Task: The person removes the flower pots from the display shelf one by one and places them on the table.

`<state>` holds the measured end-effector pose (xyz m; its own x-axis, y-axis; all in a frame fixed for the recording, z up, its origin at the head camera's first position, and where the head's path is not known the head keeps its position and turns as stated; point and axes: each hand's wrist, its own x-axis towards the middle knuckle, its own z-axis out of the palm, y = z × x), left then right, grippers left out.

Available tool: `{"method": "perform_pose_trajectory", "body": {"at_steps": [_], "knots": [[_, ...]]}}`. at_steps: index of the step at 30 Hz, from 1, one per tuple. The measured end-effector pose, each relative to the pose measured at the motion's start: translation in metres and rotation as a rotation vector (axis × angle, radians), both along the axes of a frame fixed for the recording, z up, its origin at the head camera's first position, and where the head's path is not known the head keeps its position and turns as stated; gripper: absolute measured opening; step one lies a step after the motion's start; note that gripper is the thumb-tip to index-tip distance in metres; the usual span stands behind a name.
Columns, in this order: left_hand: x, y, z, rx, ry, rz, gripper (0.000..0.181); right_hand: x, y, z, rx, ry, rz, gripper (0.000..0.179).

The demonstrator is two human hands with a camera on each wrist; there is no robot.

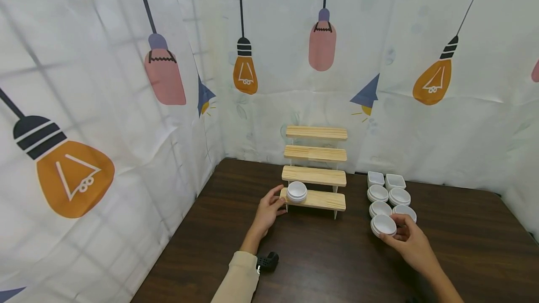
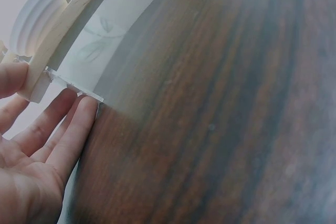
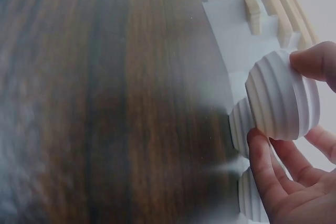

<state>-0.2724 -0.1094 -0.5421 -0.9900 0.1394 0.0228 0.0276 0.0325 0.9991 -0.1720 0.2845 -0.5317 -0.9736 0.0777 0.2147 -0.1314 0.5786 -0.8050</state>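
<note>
A small white ribbed bowl [image 1: 383,225] is in my right hand [image 1: 410,242], pinched between thumb and fingers. In the right wrist view that bowl [image 3: 281,95] is tilted, its ribbed side showing. My left hand [image 1: 267,209] holds the left end of the lowest step of a four-step wooden display stand [image 1: 322,200]. In the left wrist view the thumb lies on the step's end and the fingers [image 2: 76,129] reach beneath, by a clear support [image 2: 79,86]. Another white ribbed bowl [image 1: 297,191] sits at the left of that lowest step.
Right of the stand, several round white bowls [image 1: 377,193] stand in two columns on the dark wooden table [image 1: 320,256]. Behind them are two square white dishes [image 1: 395,181]. A printed curtain [image 1: 269,120] hangs behind the table and along its left side.
</note>
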Motion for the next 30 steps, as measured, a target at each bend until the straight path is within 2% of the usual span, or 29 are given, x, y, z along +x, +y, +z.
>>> {"method": "perform_pose_trajectory", "body": {"at_steps": [6,11,14,30], "knots": [[0.000,-0.001,0.004,0.014,-0.021,-0.011,0.049,0.000,0.003,-0.002,-0.003,0.019,0.017,0.055],[0.010,-0.001,0.022,0.025,-0.023,-0.025,0.047,-0.001,0.005,-0.003,0.001,0.014,0.030,0.054],[0.016,-0.001,0.029,0.028,-0.002,-0.029,0.047,-0.001,0.007,-0.003,0.015,0.000,0.037,0.055],[0.017,-0.001,0.031,0.022,-0.009,-0.023,0.046,-0.002,0.010,-0.005,0.007,-0.020,0.103,0.053]]}}
